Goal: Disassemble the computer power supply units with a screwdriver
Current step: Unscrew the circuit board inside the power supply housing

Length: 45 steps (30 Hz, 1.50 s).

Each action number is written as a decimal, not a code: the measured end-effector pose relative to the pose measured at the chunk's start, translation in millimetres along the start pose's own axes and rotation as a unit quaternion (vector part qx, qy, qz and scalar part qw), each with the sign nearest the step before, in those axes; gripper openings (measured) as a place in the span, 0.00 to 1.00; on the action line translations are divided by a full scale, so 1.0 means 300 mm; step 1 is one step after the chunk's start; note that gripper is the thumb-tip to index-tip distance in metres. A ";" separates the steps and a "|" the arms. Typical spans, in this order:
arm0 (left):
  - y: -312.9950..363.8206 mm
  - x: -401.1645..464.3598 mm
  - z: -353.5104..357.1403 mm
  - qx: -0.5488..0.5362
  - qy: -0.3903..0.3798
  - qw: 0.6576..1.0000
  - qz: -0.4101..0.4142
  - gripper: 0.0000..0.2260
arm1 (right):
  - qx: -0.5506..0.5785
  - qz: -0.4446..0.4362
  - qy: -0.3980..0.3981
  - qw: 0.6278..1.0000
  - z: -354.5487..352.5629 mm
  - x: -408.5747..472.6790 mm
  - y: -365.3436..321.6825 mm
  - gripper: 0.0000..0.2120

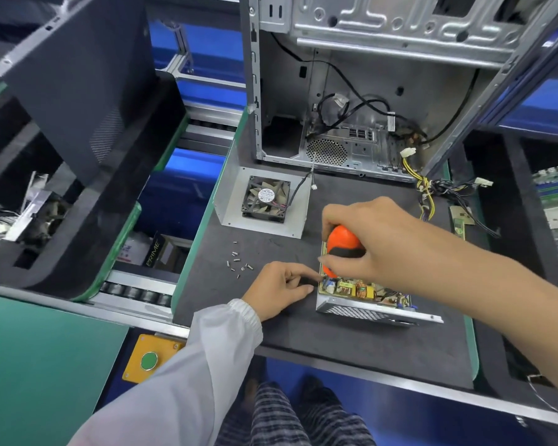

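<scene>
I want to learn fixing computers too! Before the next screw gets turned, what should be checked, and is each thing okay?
1. Screwdriver firmly held: ok, the right hand grips its orange handle.
2. Power supply steadied: ok, the left hand touches its left edge.
3. Tip seated in a screw: cannot tell, the hand hides it.
4. Cover off: ok, the fan cover lies apart and the circuit board shows.
5. Loose screws kept together: ok, clustered on the mat, left of the unit.

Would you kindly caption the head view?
Right hand drives orange screwdriver into opened power supply; left hand steadies it.
</scene>
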State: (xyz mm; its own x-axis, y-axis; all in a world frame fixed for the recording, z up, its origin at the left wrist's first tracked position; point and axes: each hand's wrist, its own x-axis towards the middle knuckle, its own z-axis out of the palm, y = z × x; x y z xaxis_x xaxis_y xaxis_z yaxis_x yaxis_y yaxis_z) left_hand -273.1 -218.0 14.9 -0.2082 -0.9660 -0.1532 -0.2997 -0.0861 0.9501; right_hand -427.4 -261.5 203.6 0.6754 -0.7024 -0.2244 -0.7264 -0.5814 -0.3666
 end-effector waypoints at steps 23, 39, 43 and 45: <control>-0.016 0.028 0.036 0.068 0.041 0.997 -0.001 0.04 | -0.136 0.051 -0.050 0.988 -0.047 -0.043 -0.010 0.14; -0.001 0.030 0.030 0.092 0.010 0.996 0.002 0.09 | -0.166 0.086 -0.114 0.976 -0.061 -0.030 -0.060 0.16; 0.052 0.047 -0.030 0.048 -0.043 0.998 0.016 0.07 | -0.179 0.058 -0.130 0.974 -0.072 -0.040 -0.043 0.12; 0.101 0.067 -0.072 0.012 -0.074 0.997 0.028 0.08 | -0.193 0.047 -0.138 0.970 -0.077 -0.040 -0.033 0.13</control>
State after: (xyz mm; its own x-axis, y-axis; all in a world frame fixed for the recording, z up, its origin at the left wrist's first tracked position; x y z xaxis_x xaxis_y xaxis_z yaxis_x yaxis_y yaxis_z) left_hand -266.2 -245.3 46.4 -0.3598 -0.9225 -0.1400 -0.3063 -0.0250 0.9516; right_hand -431.3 -256.7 230.7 0.5739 -0.6539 -0.4930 -0.7435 -0.6684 0.0210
